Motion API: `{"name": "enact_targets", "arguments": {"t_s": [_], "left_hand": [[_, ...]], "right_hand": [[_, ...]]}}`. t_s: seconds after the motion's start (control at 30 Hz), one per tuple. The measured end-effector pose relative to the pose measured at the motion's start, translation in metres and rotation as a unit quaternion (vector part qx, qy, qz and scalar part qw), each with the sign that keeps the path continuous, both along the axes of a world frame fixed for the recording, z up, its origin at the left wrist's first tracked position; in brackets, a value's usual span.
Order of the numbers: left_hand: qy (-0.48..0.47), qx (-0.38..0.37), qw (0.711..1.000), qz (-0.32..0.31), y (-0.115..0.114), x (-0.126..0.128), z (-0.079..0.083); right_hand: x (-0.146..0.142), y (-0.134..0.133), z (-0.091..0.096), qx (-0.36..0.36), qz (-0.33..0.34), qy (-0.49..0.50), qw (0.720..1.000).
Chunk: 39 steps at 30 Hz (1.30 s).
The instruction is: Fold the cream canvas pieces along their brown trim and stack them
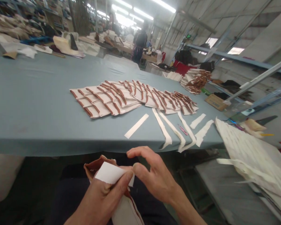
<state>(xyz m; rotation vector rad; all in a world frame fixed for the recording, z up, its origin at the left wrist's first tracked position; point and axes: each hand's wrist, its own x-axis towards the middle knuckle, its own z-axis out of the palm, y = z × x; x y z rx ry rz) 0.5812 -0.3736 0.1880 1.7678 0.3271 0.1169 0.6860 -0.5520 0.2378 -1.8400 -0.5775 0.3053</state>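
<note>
Close to my lap, my left hand [105, 195] is closed, thumb pressing down on a small white strip [110, 172] that looks like paper or stiff tape. Under that same hand is a cream fabric piece [125, 211] with brown edging, its brown inside showing near the top. My right hand [154, 175] is at the strip's right end, thumb and forefinger apart and curved, the thumb beside the left thumb. Whether the right thumb touches the strip I cannot tell. The right hand's lower fingers are partly hidden.
Overlapping cream pieces with brown edges [107, 98] lie in rows across the grey-green table [37, 103]. Cream strips [162, 128] and a small pink tool [182, 129] lie near its front edge. At the right is a stack of cream sheets [250, 156]. A person [140, 42] stands far behind.
</note>
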Motion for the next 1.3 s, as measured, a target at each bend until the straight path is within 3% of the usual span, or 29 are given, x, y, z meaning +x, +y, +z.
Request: {"name": "enact_targets", "arguments": {"t_s": [0.07,0.17,0.27,0.37,0.47,0.57,0.67,0.73,0.87,1.0,1.1,1.3], "left_hand": [[-0.018,-0.010,0.997,-0.069,0.002,0.002,0.008],[-0.035,-0.008,0.995,-0.093,0.004,0.007,0.018],[-0.011,-0.014,0.996,-0.083,0.004,0.006,0.027],[0.022,-0.049,0.999,-0.002,0.001,-0.006,0.026],[0.089,-0.159,0.982,0.056,-0.003,-0.024,0.009],[0.156,-0.241,0.956,0.055,0.000,-0.037,-0.019],[0.184,-0.204,0.961,0.033,0.011,-0.046,-0.038],[0.179,-0.141,0.974,0.001,0.020,-0.049,-0.041],[0.158,-0.050,0.985,-0.045,0.034,-0.048,-0.030],[0.108,0.019,0.994,0.008,0.039,-0.038,-0.018],[0.094,0.046,0.994,0.014,0.042,-0.029,-0.009],[0.058,0.073,0.995,0.038,0.044,-0.019,0.004]], "right_hand": [[-0.005,0.019,0.016,0.015,0.077,0.005,0.997],[-0.014,0.042,0.021,0.047,0.118,0.016,0.992],[-0.020,0.052,0.011,0.087,0.097,0.061,0.990],[-0.024,0.055,-0.009,0.147,0.000,0.123,0.981],[-0.029,0.059,-0.036,0.191,-0.101,0.160,0.963],[-0.039,0.065,-0.063,0.199,-0.133,0.219,0.946],[-0.048,0.070,-0.083,0.190,-0.133,0.260,0.937],[-0.048,0.070,-0.087,0.179,-0.123,0.260,0.941],[-0.038,0.054,-0.070,0.131,-0.088,0.198,0.967],[-0.037,0.032,-0.033,0.092,-0.028,0.205,0.974],[-0.042,0.026,-0.013,0.055,-0.006,0.196,0.979],[-0.039,0.035,-0.001,0.017,-0.018,0.151,0.988]]}}
